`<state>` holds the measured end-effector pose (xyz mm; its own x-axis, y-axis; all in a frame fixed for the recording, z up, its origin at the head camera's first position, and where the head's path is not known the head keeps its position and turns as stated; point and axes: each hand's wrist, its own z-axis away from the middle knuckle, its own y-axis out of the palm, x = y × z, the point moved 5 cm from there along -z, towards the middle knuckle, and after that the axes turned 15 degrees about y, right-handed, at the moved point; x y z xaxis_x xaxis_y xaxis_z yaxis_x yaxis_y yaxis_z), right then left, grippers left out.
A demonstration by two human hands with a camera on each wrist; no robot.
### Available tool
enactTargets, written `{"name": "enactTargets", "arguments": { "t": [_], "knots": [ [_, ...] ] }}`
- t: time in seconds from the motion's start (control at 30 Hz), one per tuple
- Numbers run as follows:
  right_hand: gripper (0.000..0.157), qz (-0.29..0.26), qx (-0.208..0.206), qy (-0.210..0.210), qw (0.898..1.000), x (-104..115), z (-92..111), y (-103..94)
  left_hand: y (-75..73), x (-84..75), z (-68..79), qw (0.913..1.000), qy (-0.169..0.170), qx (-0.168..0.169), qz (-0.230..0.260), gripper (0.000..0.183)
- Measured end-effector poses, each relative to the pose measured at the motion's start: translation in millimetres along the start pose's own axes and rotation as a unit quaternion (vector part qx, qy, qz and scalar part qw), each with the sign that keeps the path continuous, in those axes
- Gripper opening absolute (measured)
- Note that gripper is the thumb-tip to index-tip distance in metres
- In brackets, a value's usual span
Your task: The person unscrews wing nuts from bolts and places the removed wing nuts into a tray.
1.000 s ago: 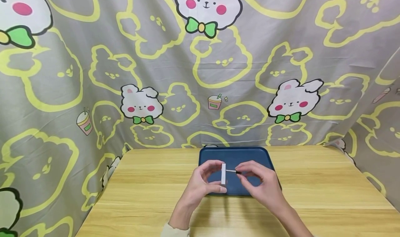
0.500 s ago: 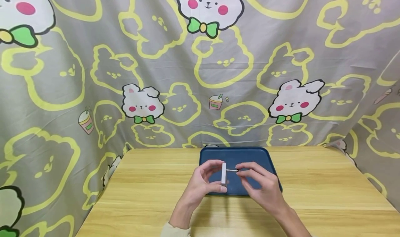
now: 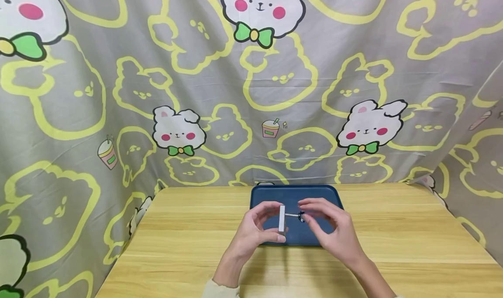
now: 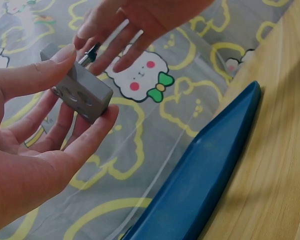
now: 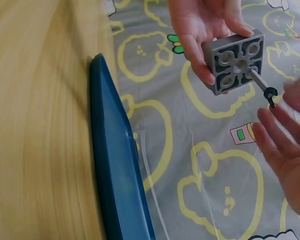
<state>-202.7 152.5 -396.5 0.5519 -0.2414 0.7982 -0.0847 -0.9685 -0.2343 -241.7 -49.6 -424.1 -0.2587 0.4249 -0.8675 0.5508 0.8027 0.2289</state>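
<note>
My left hand [image 3: 253,230] holds a small grey square block [image 3: 281,219] up on edge, thumb below and fingers above in the head view. The right wrist view shows the face of this block [image 5: 240,66], with round bosses at the corners and a threaded hole in the middle. A slim metal screw [image 5: 260,81] sticks out of that face. Its black wing-like head [image 5: 270,93] is at the free end. My right hand [image 3: 335,230] is around this head, with the thumb tip at it and the other fingers extended and spread.
A dark blue tray [image 3: 252,195] lies on the wooden table [image 3: 188,232] beneath and behind the hands. A grey patterned cloth [image 3: 251,158] hangs behind the table and along both sides.
My right fingers pinched the screw's head earlier; now they are spread apart and the black head shows between them. The left hand and the block have stayed in place.
</note>
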Motion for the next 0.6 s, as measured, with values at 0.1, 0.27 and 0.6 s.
{"name": "enactTargets", "arguments": {
  "t": [0.1,0.27,0.6],
  "knots": [
    [0.026,-0.029,0.007,0.087,0.996,-6,-1,-2.9,0.7,-0.3,-0.2,1.0,0.0,-0.001,-0.004,0.07],
    [0.019,-0.08,0.026,0.226,0.971,-18,-2,-3.1,-0.1,-1.4,0.8,0.9999,0.0,-0.006,-0.013,0.072],
    [0.037,-0.157,0.083,0.357,0.917,-30,1,3.3,-0.1,-0.7,0.0,0.9986,-0.002,-0.001,-0.053,0.068]
  ]
}}
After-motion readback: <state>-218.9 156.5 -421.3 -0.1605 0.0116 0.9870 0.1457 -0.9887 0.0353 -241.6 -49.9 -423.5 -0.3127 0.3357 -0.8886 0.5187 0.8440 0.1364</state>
